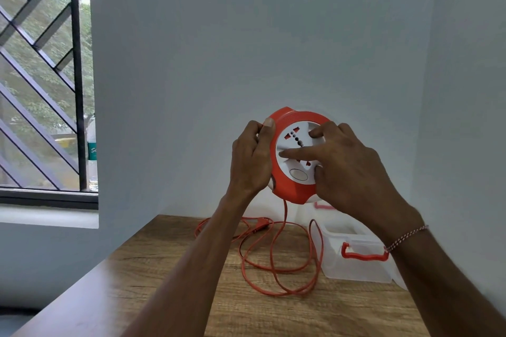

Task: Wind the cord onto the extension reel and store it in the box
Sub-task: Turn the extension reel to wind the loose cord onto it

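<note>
A round orange and white extension reel is held up in the air above the table, its socket face towards me. My left hand grips its left rim, thumb on the front edge. My right hand lies over the white socket disc, with the fingertips curled into its recesses and the index finger stretched across it. The orange cord hangs from the reel's bottom and lies in loose loops on the table, its plug near the back. A clear plastic box with red handles stands at the right, partly behind my right wrist.
The wooden table stands in a corner against grey walls. A barred window is at the left, with a bottle on its sill.
</note>
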{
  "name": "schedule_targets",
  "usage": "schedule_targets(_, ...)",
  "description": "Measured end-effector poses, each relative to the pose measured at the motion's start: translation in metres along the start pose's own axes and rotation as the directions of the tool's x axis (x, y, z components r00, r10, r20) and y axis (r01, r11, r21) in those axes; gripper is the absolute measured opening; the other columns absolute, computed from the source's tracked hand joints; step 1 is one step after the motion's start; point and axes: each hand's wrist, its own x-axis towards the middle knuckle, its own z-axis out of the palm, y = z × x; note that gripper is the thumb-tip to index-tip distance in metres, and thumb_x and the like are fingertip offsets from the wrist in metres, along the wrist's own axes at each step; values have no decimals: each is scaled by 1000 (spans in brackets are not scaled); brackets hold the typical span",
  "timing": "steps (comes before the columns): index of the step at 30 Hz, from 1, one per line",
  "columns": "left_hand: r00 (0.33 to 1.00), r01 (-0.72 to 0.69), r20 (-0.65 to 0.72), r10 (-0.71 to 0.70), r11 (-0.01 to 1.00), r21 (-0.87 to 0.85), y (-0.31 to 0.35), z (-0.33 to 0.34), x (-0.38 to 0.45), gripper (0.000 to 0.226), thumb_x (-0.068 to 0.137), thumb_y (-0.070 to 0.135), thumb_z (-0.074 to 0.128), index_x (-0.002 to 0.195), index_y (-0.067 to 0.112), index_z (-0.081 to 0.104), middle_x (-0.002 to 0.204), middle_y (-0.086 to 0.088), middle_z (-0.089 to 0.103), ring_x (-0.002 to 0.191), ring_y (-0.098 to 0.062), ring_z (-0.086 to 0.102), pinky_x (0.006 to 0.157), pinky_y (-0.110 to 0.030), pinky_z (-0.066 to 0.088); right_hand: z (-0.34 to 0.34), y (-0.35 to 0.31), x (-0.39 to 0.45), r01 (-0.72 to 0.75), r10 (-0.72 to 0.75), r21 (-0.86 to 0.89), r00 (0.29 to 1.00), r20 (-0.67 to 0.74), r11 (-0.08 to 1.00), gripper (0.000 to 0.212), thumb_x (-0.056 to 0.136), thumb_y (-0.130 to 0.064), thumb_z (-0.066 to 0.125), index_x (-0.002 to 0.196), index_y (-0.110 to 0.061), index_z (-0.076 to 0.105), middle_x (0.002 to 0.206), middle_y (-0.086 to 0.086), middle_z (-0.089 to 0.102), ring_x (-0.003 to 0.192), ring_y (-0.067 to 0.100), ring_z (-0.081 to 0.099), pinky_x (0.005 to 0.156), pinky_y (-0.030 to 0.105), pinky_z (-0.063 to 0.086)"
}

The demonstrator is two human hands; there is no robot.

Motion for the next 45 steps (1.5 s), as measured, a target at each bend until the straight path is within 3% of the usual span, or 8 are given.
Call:
schedule_targets(5, 1000, -14, 10, 14, 1000, 12, -1, 0, 0, 36, 100, 40, 41, 95, 9, 58, 76, 6, 66, 63, -10, 67, 57, -19, 55, 11, 5, -1, -70, 73, 31, 992, -107, 997, 59, 78, -51, 64, 134, -47, 43, 135, 2, 53, 117, 24, 52, 87, 39, 50)
schedule_targets(10, 1000, -28, 9, 27, 999, 25, -1, 0, 1, 36, 100, 40, 41, 95, 9, 58, 76, 9, 66, 65, -7, 67, 58, -19, 56, 20, 7, 5, -177, 198, 105, 949, -246, 979, 76, 73, -82, 37, 128, -32, 56, 109, 2, 71, 88, 26, 68, 75, 42, 57)
schedule_targets(19, 1000, -16, 1, 16, 1000, 2, -1, 0, 0, 36, 101, 39, 40, 97, 9, 58, 78, 6, 66, 65, -7, 66, 58, -18, 55, 18, 11, 8, -124, 150, 110, 948, -280, 986, 64, 78, -72, 46, 122, -28, 63, 101, 3, 73, 85, 24, 68, 75, 38, 55)
schedule_targets(23, 1000, -6, -13, 6, 1000, -8, -1, -2, 2, 35, 101, 40, 40, 95, 11, 58, 80, 2, 66, 65, -11, 65, 60, -22, 57, 13, 16, 9, 11, 43, 161, 945, -324, 987, 26, 82, -29, 68, 107, -21, 70, 111, 9, 68, 98, 27, 57, 78, 38, 52)
schedule_targets(26, 1000, -7, -24, 6, 1000, -2, -1, -2, 3, 33, 101, 39, 40, 96, 12, 58, 80, 5, 66, 66, -11, 66, 59, -18, 55, 9, 15, 8, 69, -45, 132, 984, -174, 989, 35, 76, -10, 73, 106, -27, 69, 130, 9, 55, 118, 30, 45, 87, 45, 50)
schedule_targets(31, 999, -24, -29, 24, 1000, 4, -1, -1, 3, 35, 101, 39, 39, 99, 10, 59, 85, -1, 68, 72, -19, 67, 64, -24, 58, 6, 4, 4, 109, -110, -36, 994, -17, 993, 62, 76, -25, 75, 130, -42, 51, 151, 3, 32, 134, 29, 28, 105, 45, 37)
schedule_targets(39, 999, -42, -7, 43, 999, 20, 0, -1, 1, 32, 100, 38, 41, 93, 11, 57, 75, 9, 64, 64, -4, 65, 56, -14, 53, 13, 6, 2, 56, -61, -50, 993, -104, 997, 64, 65, -36, 82, 124, -41, 58, 130, 12, 55, 110, 34, 53, 86, 46, 49)
schedule_targets(45, 999, -46, 2, 46, 999, 26, 1, -2, 1, 33, 100, 39, 42, 95, 11, 58, 75, 8, 65, 63, -7, 67, 56, -16, 53, 21, 11, 1, -7, 14, 31, 972, -236, 999, 60, 75, -55, 65, 131, -42, 50, 122, 7, 64, 102, 28, 63, 83, 41, 52)
